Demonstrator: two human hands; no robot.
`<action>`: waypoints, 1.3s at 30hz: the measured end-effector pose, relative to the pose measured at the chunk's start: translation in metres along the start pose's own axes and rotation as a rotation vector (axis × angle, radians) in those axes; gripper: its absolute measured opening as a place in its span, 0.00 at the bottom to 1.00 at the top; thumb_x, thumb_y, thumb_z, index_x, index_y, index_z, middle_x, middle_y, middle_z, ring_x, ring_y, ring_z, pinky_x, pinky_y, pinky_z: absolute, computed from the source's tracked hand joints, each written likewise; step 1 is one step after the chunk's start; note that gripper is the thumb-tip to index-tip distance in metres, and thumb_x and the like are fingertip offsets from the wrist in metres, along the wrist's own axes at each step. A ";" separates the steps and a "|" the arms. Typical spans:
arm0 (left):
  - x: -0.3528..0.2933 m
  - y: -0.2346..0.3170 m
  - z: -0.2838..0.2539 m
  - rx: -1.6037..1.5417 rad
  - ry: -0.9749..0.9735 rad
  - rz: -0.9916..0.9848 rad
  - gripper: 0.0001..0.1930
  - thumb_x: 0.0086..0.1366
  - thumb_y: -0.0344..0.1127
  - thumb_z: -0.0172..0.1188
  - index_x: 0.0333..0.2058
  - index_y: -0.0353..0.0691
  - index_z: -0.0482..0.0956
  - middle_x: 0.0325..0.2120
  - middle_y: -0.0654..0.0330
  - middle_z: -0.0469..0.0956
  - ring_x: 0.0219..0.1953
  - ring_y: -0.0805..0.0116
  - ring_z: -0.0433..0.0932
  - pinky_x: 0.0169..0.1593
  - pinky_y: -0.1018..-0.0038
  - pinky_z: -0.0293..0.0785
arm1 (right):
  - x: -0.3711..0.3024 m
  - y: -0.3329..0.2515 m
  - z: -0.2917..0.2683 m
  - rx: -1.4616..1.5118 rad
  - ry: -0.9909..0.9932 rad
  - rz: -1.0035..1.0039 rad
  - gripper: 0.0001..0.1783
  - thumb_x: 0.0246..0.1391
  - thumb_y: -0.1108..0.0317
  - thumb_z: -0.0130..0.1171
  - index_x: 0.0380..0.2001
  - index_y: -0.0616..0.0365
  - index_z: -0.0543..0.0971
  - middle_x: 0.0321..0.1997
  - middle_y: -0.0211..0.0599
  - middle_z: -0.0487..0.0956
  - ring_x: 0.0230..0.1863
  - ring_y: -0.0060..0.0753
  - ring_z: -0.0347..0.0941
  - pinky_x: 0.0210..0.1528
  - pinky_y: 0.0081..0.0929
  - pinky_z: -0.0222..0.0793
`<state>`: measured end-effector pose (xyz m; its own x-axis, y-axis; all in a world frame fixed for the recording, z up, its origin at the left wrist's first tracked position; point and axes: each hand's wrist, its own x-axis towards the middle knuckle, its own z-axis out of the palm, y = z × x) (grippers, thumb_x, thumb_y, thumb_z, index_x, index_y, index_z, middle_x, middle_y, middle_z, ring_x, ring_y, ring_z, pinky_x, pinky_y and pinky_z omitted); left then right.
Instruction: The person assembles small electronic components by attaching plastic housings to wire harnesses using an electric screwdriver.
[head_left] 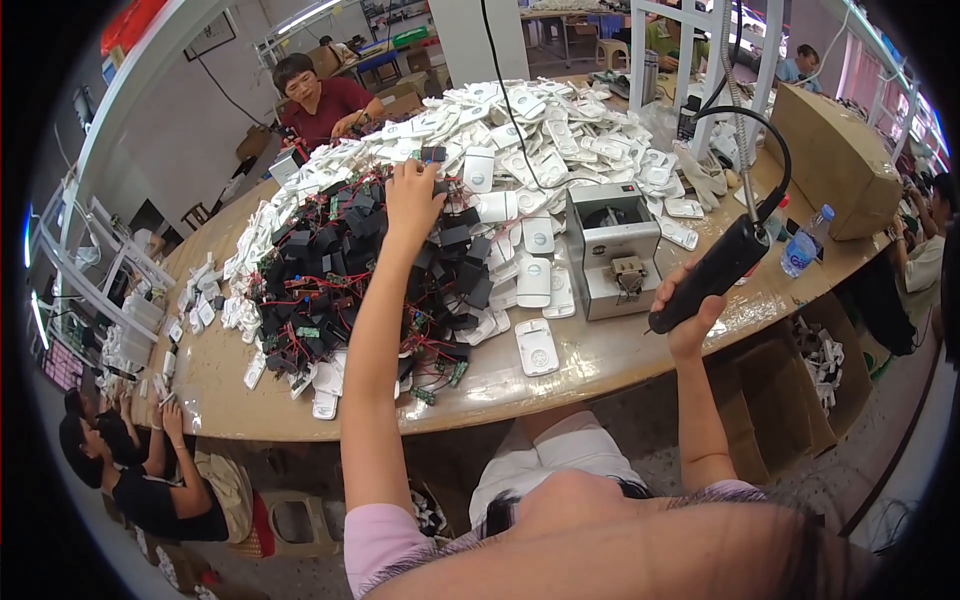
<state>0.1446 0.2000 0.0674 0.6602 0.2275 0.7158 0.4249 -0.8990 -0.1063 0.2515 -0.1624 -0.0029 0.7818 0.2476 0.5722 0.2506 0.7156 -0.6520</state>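
My left hand (pixel 412 198) reaches over the heap of black plastic blocks (pixel 335 232) with red wires and green circuit boards. Its fingers are bent down at the heap's far edge, beside a small black block with a green board (pixel 432 154). What the fingers grip is partly hidden. My right hand (pixel 690 308) is wrapped round a black electric screwdriver (pixel 722 268), tilted with its bit down and to the left above the table's near edge. In front of me a white plastic housing (pixel 537 347) lies with its hollow side up. More white housings (pixel 534 280) lie beyond it.
A grey metal screw feeder (pixel 612 250) stands left of the screwdriver. White housings (pixel 570 130) are piled high behind. A bottle (pixel 806 242) and a cardboard box (pixel 835 160) stand at the right. The screwdriver's cable (pixel 785 150) arches overhead. A co-worker (pixel 325 105) sits across the table.
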 end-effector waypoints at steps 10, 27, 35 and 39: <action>0.000 -0.004 -0.034 -0.441 0.141 -0.121 0.11 0.50 0.29 0.64 0.34 0.40 0.77 0.32 0.57 0.76 0.37 0.58 0.76 0.38 0.67 0.72 | -0.005 -0.008 -0.010 -0.011 0.043 0.024 0.43 0.43 0.28 0.52 0.39 0.62 0.62 0.19 0.36 0.67 0.18 0.24 0.65 0.19 0.19 0.64; -0.022 0.028 -0.061 -0.007 0.138 -0.223 0.18 0.49 0.39 0.68 0.32 0.42 0.66 0.29 0.58 0.66 0.34 0.58 0.70 0.33 0.68 0.67 | -0.010 -0.011 0.002 0.010 0.044 0.031 0.43 0.41 0.26 0.52 0.39 0.60 0.61 0.19 0.35 0.66 0.17 0.24 0.63 0.19 0.19 0.63; 0.018 0.038 0.002 0.214 -0.113 -0.021 0.21 0.45 0.41 0.69 0.36 0.40 0.71 0.29 0.60 0.74 0.35 0.62 0.76 0.41 0.68 0.67 | -0.012 -0.018 -0.008 -0.047 0.007 0.015 0.41 0.44 0.26 0.46 0.41 0.54 0.59 0.20 0.33 0.64 0.18 0.26 0.61 0.22 0.21 0.62; 0.022 0.020 0.016 0.440 -0.183 0.050 0.12 0.50 0.35 0.63 0.34 0.40 0.73 0.27 0.60 0.76 0.31 0.63 0.79 0.36 0.70 0.71 | -0.013 -0.019 -0.004 -0.029 0.011 0.021 0.41 0.44 0.26 0.46 0.41 0.54 0.59 0.20 0.33 0.64 0.18 0.26 0.61 0.22 0.21 0.62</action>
<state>0.1772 0.1930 0.0700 0.7681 0.2855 0.5732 0.5854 -0.6758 -0.4479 0.2384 -0.1820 0.0004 0.7936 0.2551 0.5525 0.2501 0.6910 -0.6782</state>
